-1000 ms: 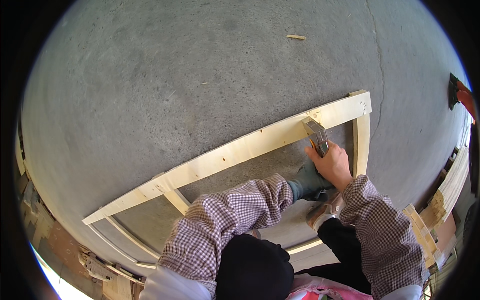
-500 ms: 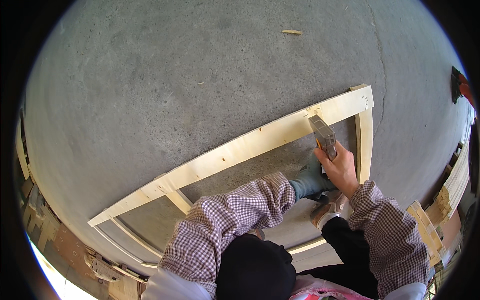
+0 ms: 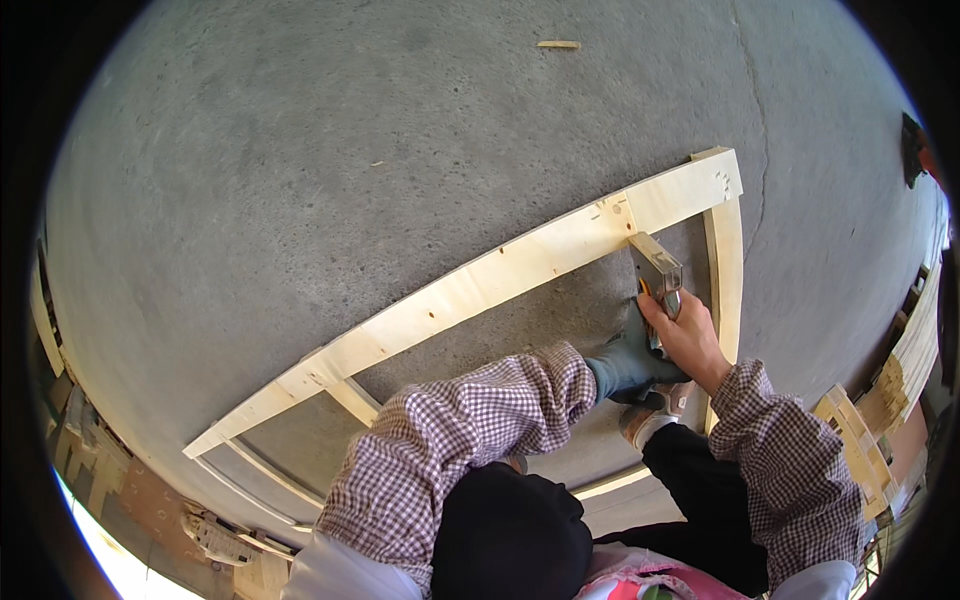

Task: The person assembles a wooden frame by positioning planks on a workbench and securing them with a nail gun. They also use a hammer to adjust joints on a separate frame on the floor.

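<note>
My right hand (image 3: pixel 690 335) is bare and wrapped round a metal hand tool (image 3: pixel 672 283), which looks like a staple gun. Its front end is by the inner edge of a long pale board (image 3: pixel 480 280), close to a seam across the wood. My left hand (image 3: pixel 632 360), in a grey-green glove, is low beside the tool, within a wooden frame lying on the floor. Its fingers are mostly hidden behind the tool and my right hand. The board forms the frame's far side; a side slat (image 3: pixel 726 270) meets it at the right, near several small marks.
A narrow crosspiece (image 3: pixel 352 400) joins the board further left. On the concrete floor (image 3: pixel 330 170) lies a wood sliver (image 3: pixel 558 44). Stacked timber (image 3: pixel 858 450) stands at right, more wood pieces (image 3: pixel 215 535) at lower left. Another person's shoe (image 3: pixel 912 150) shows at the right edge.
The tool's front end has come back off the board's seam, toward me, and its angle has changed. My right hand has shifted slightly. The whole view has moved a little.
</note>
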Motion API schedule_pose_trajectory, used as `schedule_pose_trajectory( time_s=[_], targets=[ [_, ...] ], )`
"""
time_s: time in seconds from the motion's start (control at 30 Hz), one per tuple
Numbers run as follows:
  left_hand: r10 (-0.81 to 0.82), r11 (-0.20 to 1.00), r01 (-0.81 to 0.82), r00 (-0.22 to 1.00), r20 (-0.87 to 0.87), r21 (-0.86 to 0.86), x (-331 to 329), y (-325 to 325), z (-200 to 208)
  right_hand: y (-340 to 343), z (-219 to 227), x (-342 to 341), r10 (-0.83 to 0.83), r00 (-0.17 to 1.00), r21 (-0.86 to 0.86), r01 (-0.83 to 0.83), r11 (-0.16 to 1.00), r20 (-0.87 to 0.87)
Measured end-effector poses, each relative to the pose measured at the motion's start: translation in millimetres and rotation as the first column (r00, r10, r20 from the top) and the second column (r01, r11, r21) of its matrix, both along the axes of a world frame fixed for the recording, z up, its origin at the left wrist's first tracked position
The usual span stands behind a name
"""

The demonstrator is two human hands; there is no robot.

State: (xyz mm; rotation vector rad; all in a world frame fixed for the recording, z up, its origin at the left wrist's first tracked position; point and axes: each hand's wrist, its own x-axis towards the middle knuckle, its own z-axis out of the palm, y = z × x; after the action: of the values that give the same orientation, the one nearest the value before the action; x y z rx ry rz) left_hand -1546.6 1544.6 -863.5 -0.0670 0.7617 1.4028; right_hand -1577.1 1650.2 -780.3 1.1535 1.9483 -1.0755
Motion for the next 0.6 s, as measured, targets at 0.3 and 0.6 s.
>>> schedule_pose_trajectory(
  time_s=[0.3,0.6],
  targets=[
    [-0.262,0.960,0.252,0.663,-0.702,-0.120,-8,6,-3,-9,-16,2,0.124,0.989,0.208,-0.138,0.968,0.078],
    [-0.337,0.940,0.272,0.655,-0.676,-0.206,-18,5,-7,-10,-20,1,0.125,0.992,0.312,-0.125,0.942,0.021]
  ],
)
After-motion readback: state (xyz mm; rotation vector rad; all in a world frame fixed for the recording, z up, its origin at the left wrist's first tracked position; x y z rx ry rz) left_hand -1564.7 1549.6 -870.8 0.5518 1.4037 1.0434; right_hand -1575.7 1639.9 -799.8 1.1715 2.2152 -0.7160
